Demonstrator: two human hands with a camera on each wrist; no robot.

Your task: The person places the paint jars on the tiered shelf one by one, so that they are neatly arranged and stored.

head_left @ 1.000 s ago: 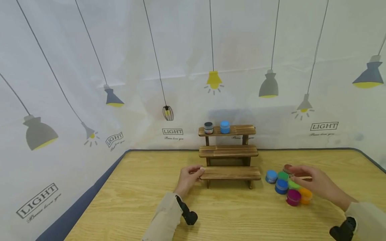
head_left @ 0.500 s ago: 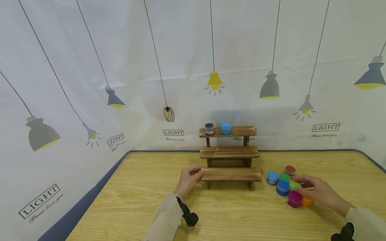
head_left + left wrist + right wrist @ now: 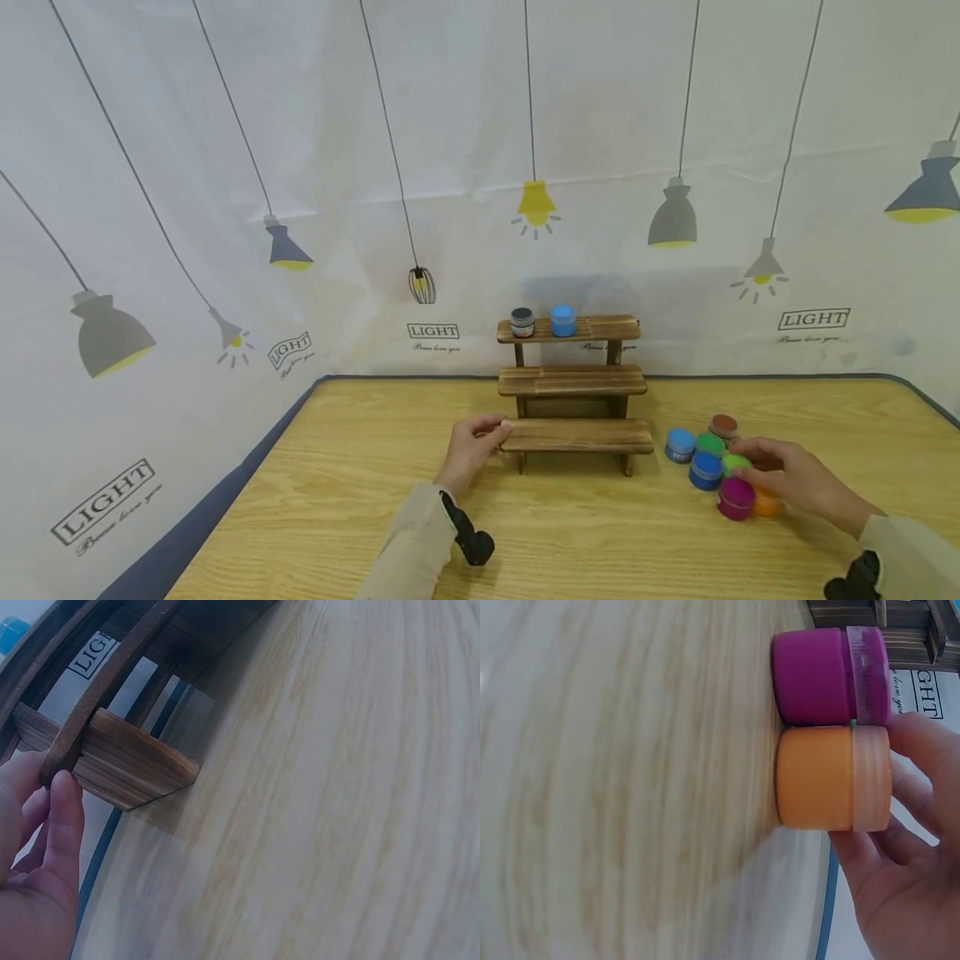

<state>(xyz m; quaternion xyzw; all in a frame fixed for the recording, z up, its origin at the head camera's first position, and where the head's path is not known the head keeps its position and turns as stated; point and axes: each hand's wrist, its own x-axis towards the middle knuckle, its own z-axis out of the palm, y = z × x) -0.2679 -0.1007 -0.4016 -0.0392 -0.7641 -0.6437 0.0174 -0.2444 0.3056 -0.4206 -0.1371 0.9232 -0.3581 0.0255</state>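
In the head view my left hand pinches the left end of the lowest step of a three-tier wooden display stand. The left wrist view shows its thumb and fingers on that plank end. My right hand is over a cluster of small paint jars, thumb and fingers around a light green paint jar. From the right wrist, the orange paint jar and magenta paint jar stand in front and hide the light green one. Blue, green, light blue and brown jars stand beside it.
A black-lidded jar and a light blue jar sit on the stand's top tier. The stand is at the back of the wooden table. Behind it hangs a white backdrop printed with lamps.
My right hand has moved down and slightly back, from near the brown jar to the light green jar, with fingers now around it. The left hand keeps its hold on the stand.
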